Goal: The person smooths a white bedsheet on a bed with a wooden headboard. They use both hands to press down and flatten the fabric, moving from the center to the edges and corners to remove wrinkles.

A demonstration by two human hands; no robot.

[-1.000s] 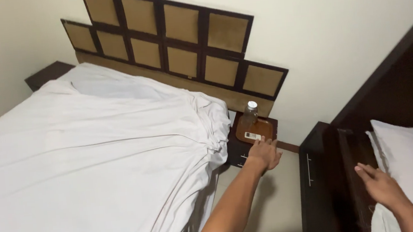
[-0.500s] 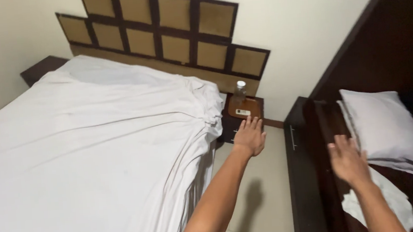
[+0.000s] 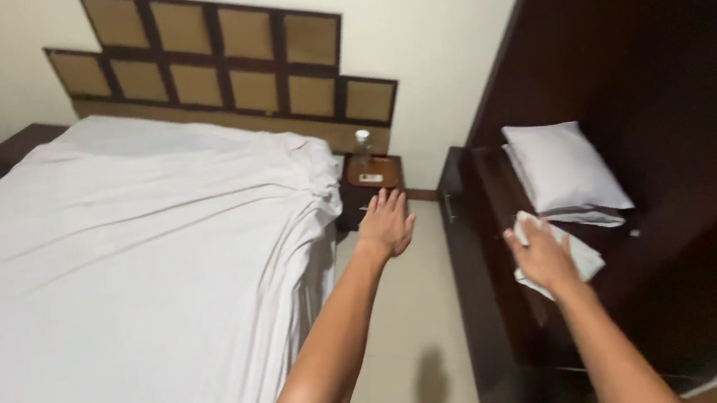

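Note:
My left hand is stretched forward with fingers spread, empty, hovering in the gap beside the bed's right edge. A loose white sheet covers the bed and bunches at its far right corner. My right hand reaches over a folded white cloth lying on a dark wooden unit; its fingers rest on the cloth, and a firm grip cannot be made out. A white pillow lies just behind the cloth on the same unit.
A small wooden nightstand with a clear bottle stands between bed and unit. A padded tan headboard lines the wall. A dark wardrobe panel rises at the right. Pale tiled floor runs between bed and unit.
The view swung right, bringing the dark unit and pillow nearer the centre. My right hand moved forward onto the folded cloth. My left hand stayed extended near the nightstand.

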